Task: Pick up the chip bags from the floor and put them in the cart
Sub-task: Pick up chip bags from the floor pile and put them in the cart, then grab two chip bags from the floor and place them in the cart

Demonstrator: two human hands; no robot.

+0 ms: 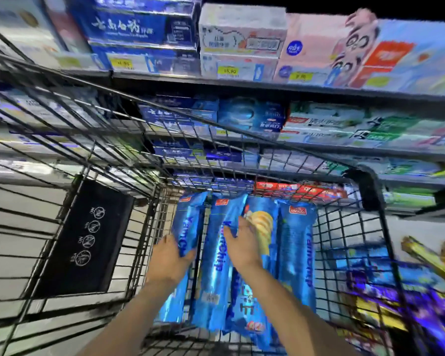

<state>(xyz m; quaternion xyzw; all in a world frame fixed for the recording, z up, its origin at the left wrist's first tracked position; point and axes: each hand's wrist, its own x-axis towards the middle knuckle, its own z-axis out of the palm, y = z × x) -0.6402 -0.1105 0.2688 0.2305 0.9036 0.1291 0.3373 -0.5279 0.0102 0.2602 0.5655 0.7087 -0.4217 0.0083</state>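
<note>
Dim, motion-blurred (edges worst), wide-angle warped

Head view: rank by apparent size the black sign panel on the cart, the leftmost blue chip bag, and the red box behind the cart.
1. black sign panel
2. leftmost blue chip bag, partly hidden by the left hand
3. red box, though it is farther away

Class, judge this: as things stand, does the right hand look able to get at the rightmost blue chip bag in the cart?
Probably yes: the right hand lies on the bags beside the rightmost chip bag, whose face is uncovered.
</note>
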